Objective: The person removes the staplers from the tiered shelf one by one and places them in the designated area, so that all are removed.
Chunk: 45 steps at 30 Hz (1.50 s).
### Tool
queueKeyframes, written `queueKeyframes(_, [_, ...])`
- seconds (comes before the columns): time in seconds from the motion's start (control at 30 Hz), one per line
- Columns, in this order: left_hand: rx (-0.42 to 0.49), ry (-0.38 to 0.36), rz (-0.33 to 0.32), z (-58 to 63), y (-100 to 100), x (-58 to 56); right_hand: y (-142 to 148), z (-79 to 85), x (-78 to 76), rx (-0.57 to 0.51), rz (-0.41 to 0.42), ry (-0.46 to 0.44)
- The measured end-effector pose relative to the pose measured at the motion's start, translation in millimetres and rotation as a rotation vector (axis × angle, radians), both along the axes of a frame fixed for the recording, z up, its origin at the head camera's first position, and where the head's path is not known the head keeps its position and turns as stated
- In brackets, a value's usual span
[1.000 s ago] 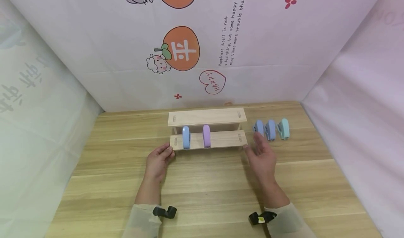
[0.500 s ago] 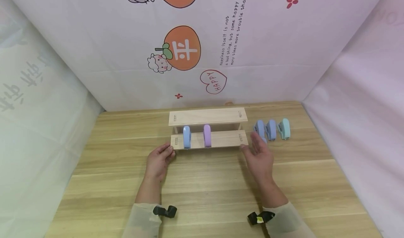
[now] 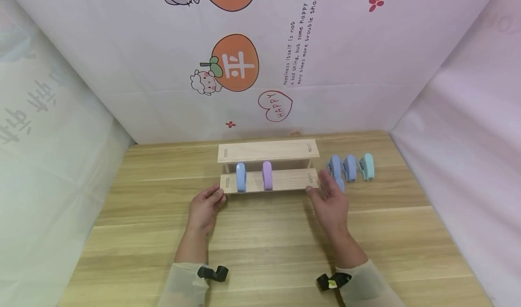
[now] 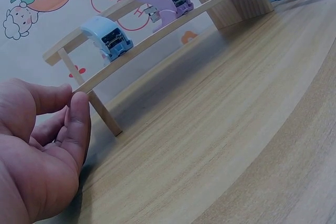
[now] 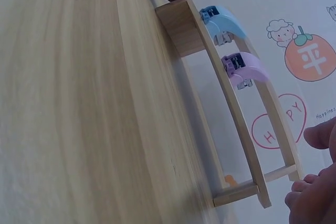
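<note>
A two-step wooden rack (image 3: 289,179) stands near the back of the table. On its lower board sit a light blue stapler (image 3: 241,177) and, to its right, a purple stapler (image 3: 267,175). My left hand (image 3: 204,209) pinches the front left corner of that board between thumb and forefinger, plain in the left wrist view beside the left hand (image 4: 47,145). At the other end my right hand (image 3: 331,207) has its fingers extended, thumb tip right at the board's front right corner. In the right wrist view only part of the right hand (image 5: 315,195) shows.
Right of the rack stand a periwinkle stapler (image 3: 349,167), another periwinkle stapler (image 3: 334,164) and a mint green stapler (image 3: 367,166). A blue stapler (image 3: 340,184) is partly hidden behind my right fingers. A printed white cloth (image 3: 342,108) hangs behind the table.
My right hand has shifted left along the rack's right end, uncovering more of the blue stapler behind its fingers. The left hand keeps its hold on the corner.
</note>
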<state>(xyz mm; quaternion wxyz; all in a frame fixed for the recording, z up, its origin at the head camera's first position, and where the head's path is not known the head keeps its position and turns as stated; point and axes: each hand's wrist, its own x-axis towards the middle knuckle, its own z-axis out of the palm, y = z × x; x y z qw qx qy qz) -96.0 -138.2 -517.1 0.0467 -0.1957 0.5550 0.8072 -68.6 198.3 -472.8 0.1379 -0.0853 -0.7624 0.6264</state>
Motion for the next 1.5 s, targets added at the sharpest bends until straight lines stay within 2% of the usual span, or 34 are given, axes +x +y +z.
queueKeyframes(0.4, [-0.004,0.003,0.001,-0.3,0,0.9,-8,1.0,-0.3,-0.013,0.028,0.048])
queueKeyframes(0.63, [-0.012,0.011,0.000,-1.1,0,0.7,-17,0.7,-2.3,0.035,0.029,0.044])
queueKeyframes(0.73, [-0.010,0.010,-0.005,-1.6,-1,0.7,-24,12.6,1.3,0.050,0.032,0.043])
queueKeyframes(0.87, [0.006,0.010,-0.003,-1.5,-1,1.2,-28,11.0,0.7,0.040,0.041,0.069])
queueKeyframes(0.97, [0.008,0.014,0.001,-2.1,0,1.1,-26,-2.4,-4.0,0.027,0.042,0.102])
queueKeyframes(1.3, [0.003,0.008,0.007,-2.1,-1,-0.5,-35,-5.7,-5.6,0.000,0.072,0.166])
queueKeyframes(1.5, [0.020,0.008,0.009,-5.5,-2,-2.9,-40,-5.1,-7.1,0.001,0.092,0.168])
